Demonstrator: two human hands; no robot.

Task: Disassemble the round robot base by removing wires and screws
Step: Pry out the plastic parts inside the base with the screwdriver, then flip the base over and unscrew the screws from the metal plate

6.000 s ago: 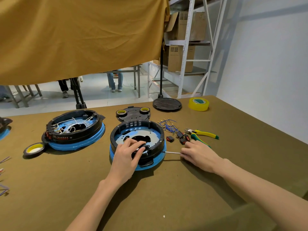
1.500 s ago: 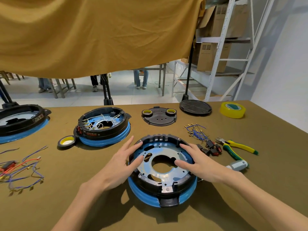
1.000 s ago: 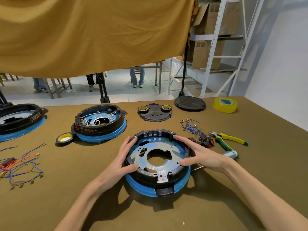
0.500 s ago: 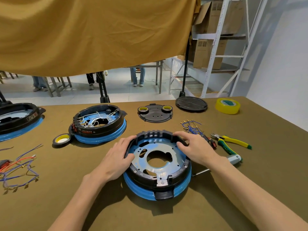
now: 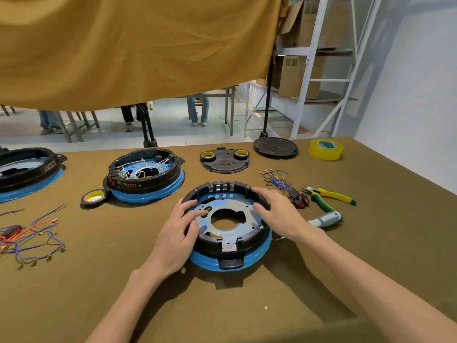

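Resting near the middle of the olive-covered table [image 5: 371,268], the round robot base [image 5: 226,227] sits with its black ring and blue skirt flat on the cloth; both hands now lie on its rim. The left hand [image 5: 179,233] covers the left side, fingers curled over the black ring with tips on the metal plate; half a second ago those fingers wrapped the outer edge only. The right hand [image 5: 279,214] grips the far right rim, fingers bent over the ring, much as before. To the right lie a screwdriver [image 5: 325,219], green-and-yellow pliers [image 5: 329,196] and a bundle of blue wires [image 5: 275,179]; these have not moved. A second base with wires inside [image 5: 146,175] stands to the far left; a tangle of red and blue wires [image 5: 29,233] lies at the left edge.
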